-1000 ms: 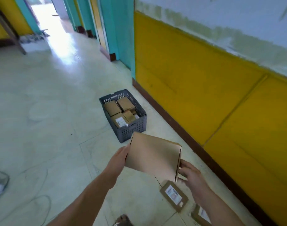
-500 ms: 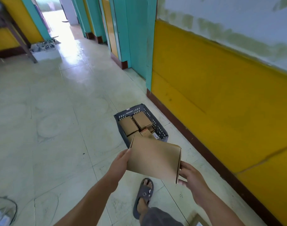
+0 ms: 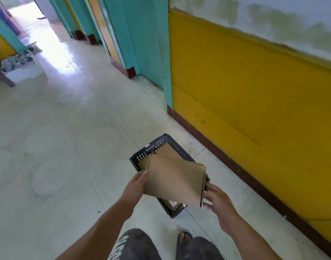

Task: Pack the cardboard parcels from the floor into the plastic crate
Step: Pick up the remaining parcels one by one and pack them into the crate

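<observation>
Held parcel: You carry a flat brown cardboard parcel [image 3: 175, 180] between both hands. It hangs over the middle of the crate, broad face up and tilted down to the right.
Left hand: Your left hand [image 3: 136, 186] grips the parcel's left edge, with the thumb laid on top near the far-left corner.
Right hand: Your right hand [image 3: 219, 201] holds the right edge low down, fingers curled against the thin side face.
Crate: The dark perforated plastic crate [image 3: 155, 145] sits on the floor directly below the parcel, set diagonally to the wall.
Crate edges: Only the far corner, the left corner and the near corner show past the parcel. The right rim barely peeks out beside your right hand.
Packed parcels: Brown packed parcels [image 3: 167, 150] fill the far end almost to the rim, and another shows at the near corner.
Room on the right: A narrow strip of tile separates the crate from the brown skirting board [image 3: 236, 166] under the yellow wall [image 3: 254, 91].
Room on the left: The pale tiled floor [image 3: 67, 147] runs wide to the left and far down the corridor.
Near side: Your dark shorts [image 3: 134, 244] and a sandalled foot [image 3: 184, 239] stand just near of the crate's near corner.
Far side: A teal pillar [image 3: 151, 53] juts out from the wall beyond the crate.
</observation>
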`<state>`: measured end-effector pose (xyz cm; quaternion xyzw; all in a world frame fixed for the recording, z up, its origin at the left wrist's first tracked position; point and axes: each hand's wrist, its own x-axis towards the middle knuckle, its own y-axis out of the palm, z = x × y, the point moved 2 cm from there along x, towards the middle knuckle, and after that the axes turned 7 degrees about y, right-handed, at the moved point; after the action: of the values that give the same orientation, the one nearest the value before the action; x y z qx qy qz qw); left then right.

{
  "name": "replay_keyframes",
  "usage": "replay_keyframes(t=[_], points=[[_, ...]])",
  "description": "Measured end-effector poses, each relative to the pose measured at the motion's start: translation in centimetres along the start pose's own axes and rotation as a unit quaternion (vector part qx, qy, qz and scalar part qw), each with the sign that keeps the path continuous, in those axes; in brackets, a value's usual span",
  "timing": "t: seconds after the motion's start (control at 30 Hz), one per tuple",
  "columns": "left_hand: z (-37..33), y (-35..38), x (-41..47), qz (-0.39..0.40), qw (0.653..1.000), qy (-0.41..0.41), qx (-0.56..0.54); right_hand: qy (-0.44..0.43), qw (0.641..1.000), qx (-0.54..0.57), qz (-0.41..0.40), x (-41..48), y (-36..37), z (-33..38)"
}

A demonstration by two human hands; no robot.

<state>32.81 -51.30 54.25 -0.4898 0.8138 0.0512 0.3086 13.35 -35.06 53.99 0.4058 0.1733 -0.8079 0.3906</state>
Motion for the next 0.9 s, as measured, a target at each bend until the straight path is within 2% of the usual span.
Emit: replay_keyframes(t=[0.13, 0.23, 0.4, 0.5, 0.7, 0.9], points=[[-2.0, -1.1, 7.2, 0.029, 0.999, -0.006, 0.029, 0.013, 0.998, 0.026, -0.047, 3.9, 2.3, 3.0], [-2.9, -2.1, 12.7, 0.102, 0.990, -0.003, 0.094, 0.032, 0.994, 0.049, -0.089, 6.6, 5.0, 4.2], [-3.8, -4.9, 22.7, 0.220, 0.958, -0.024, 0.185, 0.092, 0.969, 0.126, -0.192, 11.7, 12.0, 4.7], [-3.9, -7.4, 28.3, 0.285, 0.927, -0.012, 0.245, 0.141, 0.949, 0.157, -0.234, 14.3, 17.0, 4.7], [-5.2, -8.9, 36.2, 0.349, 0.894, -0.030, 0.279, 0.162, 0.931, 0.178, -0.274, 20.0, 22.2, 3.9], [0.2, -6.0, 44.3, 0.379, 0.875, -0.055, 0.297, 0.183, 0.924, 0.169, -0.289, 27.6, 21.6, 2.9]])
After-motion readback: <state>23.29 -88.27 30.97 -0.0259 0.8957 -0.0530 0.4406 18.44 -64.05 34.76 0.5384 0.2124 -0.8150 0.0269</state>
